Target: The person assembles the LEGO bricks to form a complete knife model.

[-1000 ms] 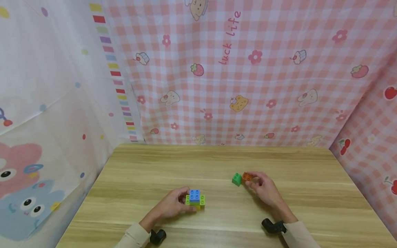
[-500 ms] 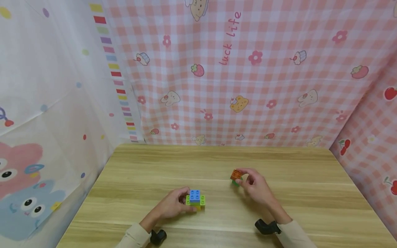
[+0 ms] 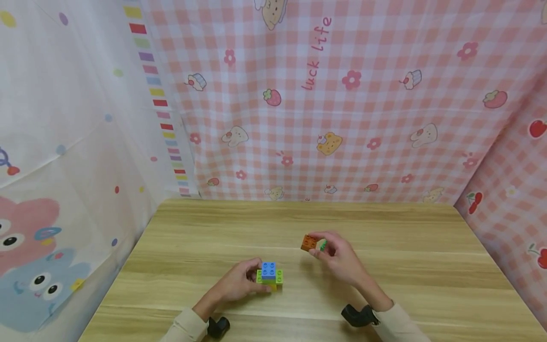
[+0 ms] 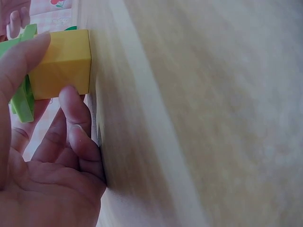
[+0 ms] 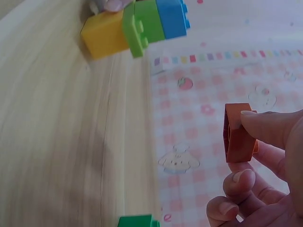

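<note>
On the far left hangs a white cloth (image 3: pixel 81 156) with spots and big-eyed shapes. Next come my pale left sleeve (image 3: pixel 186 326) and a black wrist thing (image 3: pixel 219 327). My left hand (image 3: pixel 237 282) is bent partway round a little tower (image 3: pixel 269 275), thumb on one side, fingers on the other. It stands straight up on the wood table (image 3: pixel 213 223). At the bottom is a smooth yellow block (image 4: pixel 61 64). Then a flat lime piece (image 3: pixel 279 276) pokes out both sides, with round bumps. A green piece (image 5: pixel 149 21) sits on that, and a blue block (image 3: pixel 268 270) with four bumps is on top.

Right of the tower, a bit farther back, a small orange-brown block (image 3: pixel 308 242) is up in the air. It has four bumps on top and is hollow underneath. Behind it to the right, a bright green block (image 3: pixel 323 245) peeks between my finger and thumb, mostly hidden. My right hand (image 3: pixel 339 256) pinches the orange-brown block, its other fingers loosely bent. Last come my right sleeve (image 3: pixel 399 323) and a pink checked cloth (image 3: pixel 491 228) with red cherries.
</note>
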